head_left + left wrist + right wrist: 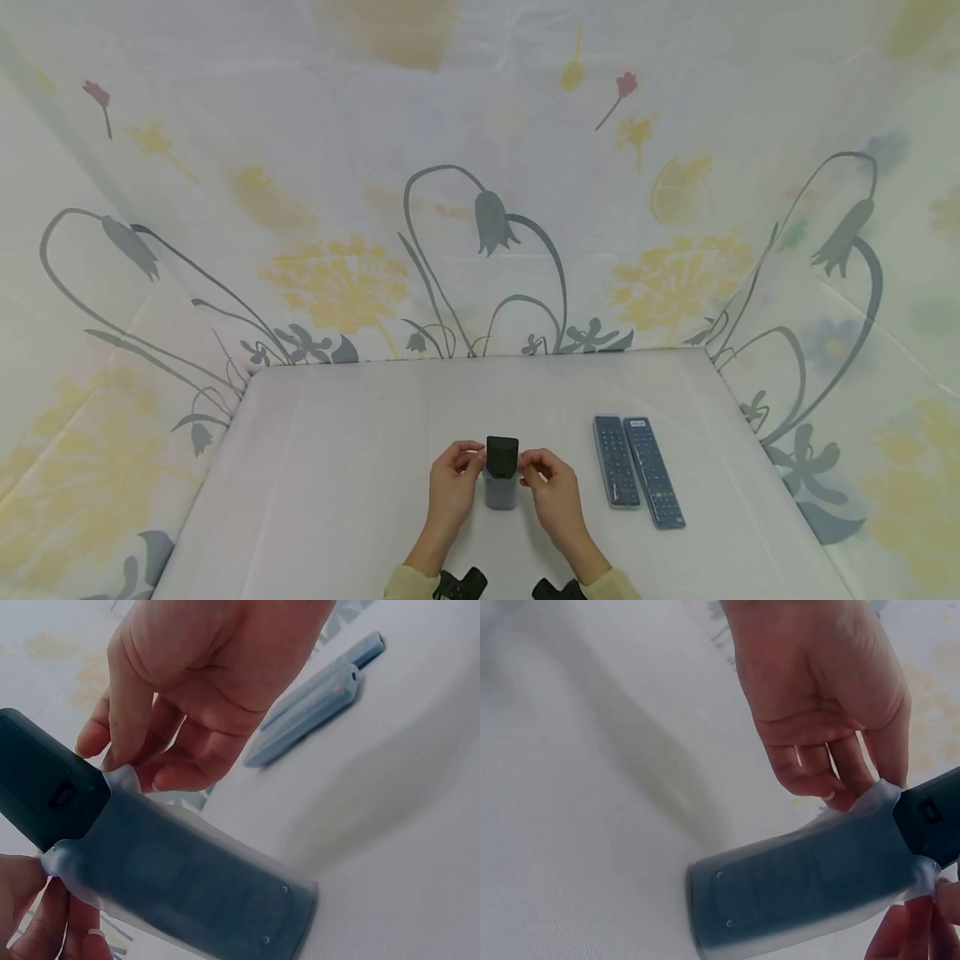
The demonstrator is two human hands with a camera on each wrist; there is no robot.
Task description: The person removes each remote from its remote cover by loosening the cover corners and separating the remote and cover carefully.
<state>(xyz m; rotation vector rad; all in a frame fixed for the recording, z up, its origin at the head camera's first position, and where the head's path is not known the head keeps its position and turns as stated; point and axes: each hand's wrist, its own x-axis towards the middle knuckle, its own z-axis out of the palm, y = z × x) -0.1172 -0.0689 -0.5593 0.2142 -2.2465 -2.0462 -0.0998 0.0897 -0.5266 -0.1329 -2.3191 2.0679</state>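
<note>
The left hand [452, 485] and right hand [555, 492], apart, pinch opposite corners of a clear sleeve's [501, 494] mouth. Inside it is a dark remote [502, 456], one end jutting past the sleeve's edge; whether the other touches the tabletop [337, 458] I cannot tell. Two more remotes [617, 462] lie near the right edge, a gap off the right hand. Wider room runs leftward. Flowered cloth [517, 108] rises at the far edge.

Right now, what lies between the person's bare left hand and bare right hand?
The head view shows a dark, blocky device, partly inside a translucent plastic sleeve, between the left hand and the right hand.
</note>
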